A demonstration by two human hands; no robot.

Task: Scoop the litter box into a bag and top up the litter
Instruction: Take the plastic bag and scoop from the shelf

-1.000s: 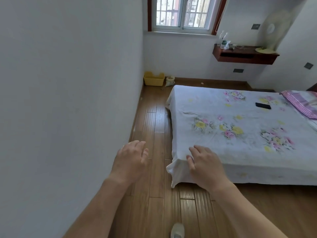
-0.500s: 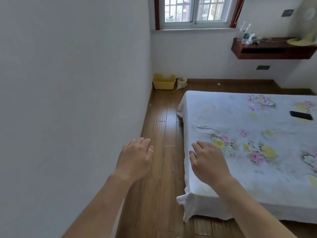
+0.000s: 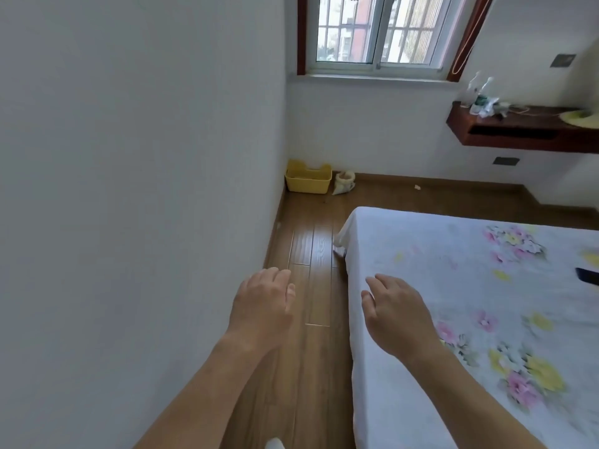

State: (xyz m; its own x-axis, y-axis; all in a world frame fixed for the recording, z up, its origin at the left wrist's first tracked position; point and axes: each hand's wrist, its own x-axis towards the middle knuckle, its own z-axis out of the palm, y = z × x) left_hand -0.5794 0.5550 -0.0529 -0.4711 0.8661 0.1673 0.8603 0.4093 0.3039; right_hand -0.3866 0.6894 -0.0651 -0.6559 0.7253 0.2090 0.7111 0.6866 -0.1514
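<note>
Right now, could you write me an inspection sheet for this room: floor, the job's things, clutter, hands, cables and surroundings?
Surface: wooden floor, a strip between the wall and the bed.
Job's things: yellow litter box in the far corner; small bag beside it; no scoop seen.
Clutter: pale scrap on the floor; dark phone on the bed.
Hands: left hand and right hand open, holding nothing.
Cables: thin cord on the shelf.
Surroundings: window; bottles on the shelf.

I see daylight through a barred window, white walls, a wood-plank floor, a floral-sheeted bed on my right and a dark wall shelf.
</note>
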